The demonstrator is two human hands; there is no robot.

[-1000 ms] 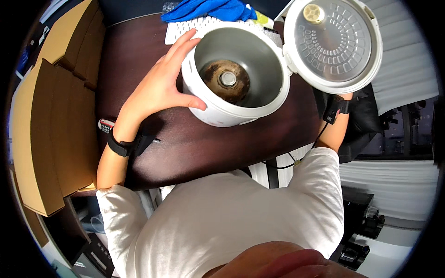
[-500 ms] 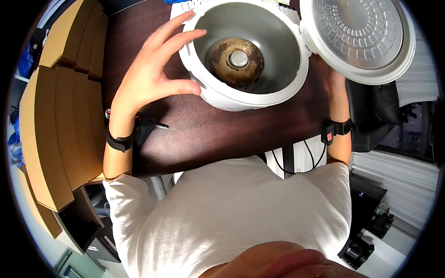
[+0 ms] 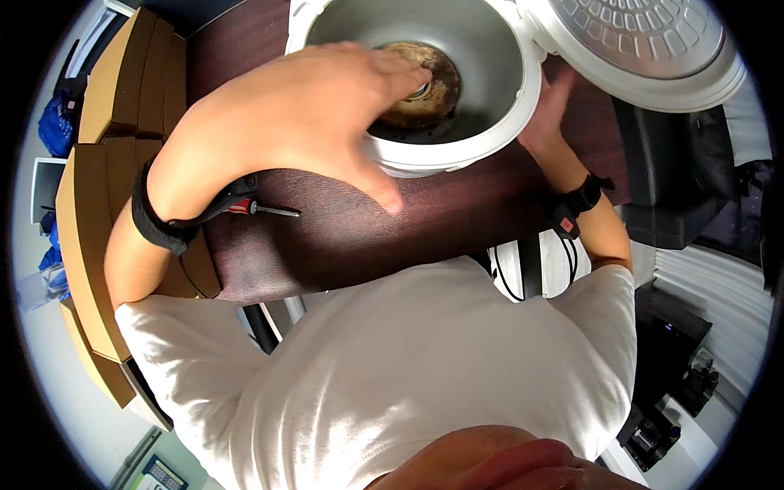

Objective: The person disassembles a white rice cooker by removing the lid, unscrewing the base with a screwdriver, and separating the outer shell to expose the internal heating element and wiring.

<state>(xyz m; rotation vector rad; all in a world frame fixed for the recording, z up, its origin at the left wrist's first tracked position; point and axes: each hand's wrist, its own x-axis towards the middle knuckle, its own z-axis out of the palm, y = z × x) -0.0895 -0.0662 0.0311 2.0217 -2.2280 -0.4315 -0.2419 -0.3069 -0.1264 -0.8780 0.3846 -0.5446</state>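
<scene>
On the brown desk [image 3: 351,233], a white cooker [image 3: 486,86] stands with its lid [image 3: 653,41] swung open to the right. Over its near-left rim reaches the left hand [image 3: 318,110], fingers [image 3: 400,77] close together above the stained round plate [image 3: 443,86] inside, thumb spread wide outside; whether the tips touch the plate cannot be told. Beside the cooker's right wall is the blurred right hand [image 3: 549,110], its finger pose and contact unclear.
</scene>
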